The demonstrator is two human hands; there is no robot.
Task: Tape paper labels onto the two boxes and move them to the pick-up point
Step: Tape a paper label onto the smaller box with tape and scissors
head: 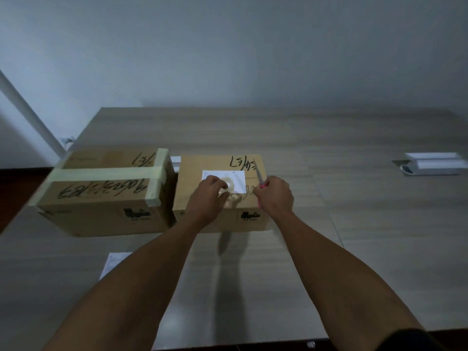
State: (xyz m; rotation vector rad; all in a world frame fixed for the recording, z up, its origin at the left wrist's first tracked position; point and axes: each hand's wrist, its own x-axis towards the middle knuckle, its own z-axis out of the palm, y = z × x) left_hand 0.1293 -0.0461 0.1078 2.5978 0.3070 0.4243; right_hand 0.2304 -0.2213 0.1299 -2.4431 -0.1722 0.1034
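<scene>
**Two hands at work on top of a box**

The big tabletop (329, 224) carries two brown boxes side by side. The left box (101, 198) sits at about 9 o'clock from the middle of the view. It has pale tape bands and black writing on top. The right box (220, 214) sits just beside it, near the middle. It has black writing on top too.

Both bare arms reach straight out over the right box. The left hand (206, 201) is over the top of that box. Its fingers (215, 184) are curled around a roll of clear tape (229, 187) and hold it. The right hand (274, 198) is at 3 o'clock from the left hand. Its fingers are curled tight around a pink-handled cutter (260, 177), whose blade points up and away.

A white paper label (239, 181) lies flat on top of the right box, under the roll. Another white paper (111, 264) lies on the tabletop at 7 o'clock. A white thing (430, 165) lies far off at 2 o'clock.
</scene>
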